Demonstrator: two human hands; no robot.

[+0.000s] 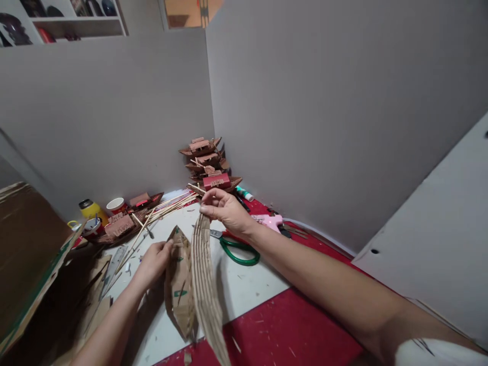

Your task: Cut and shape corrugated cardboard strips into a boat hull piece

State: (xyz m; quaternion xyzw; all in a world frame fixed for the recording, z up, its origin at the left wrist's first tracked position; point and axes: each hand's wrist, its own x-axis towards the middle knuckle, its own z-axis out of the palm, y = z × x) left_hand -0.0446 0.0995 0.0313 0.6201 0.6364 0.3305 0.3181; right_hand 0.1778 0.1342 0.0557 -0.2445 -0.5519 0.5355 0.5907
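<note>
My left hand (154, 264) grips the near-left edge of a brown cardboard boat hull (179, 284), long and pointed at both ends, with green print on it. Between finger and thumb, my right hand (224, 209) pinches the top end of a long corrugated cardboard strip (206, 284). The strip hangs down along the hull's right side and curves toward me; whether the two touch I cannot tell. Just right of the strip, green-handled scissors (240, 252) lie on the white board, partly under my right forearm.
Finished model boats (215, 182) are stacked in the corner. At the left stand a yellow bottle (91, 209), a paper cup (116, 205) and another boat (120, 227). Thin wooden sticks (171, 207) lie behind the hull. A pink glue gun (269, 221) is beyond my right forearm; a large cardboard box (34, 254) is left.
</note>
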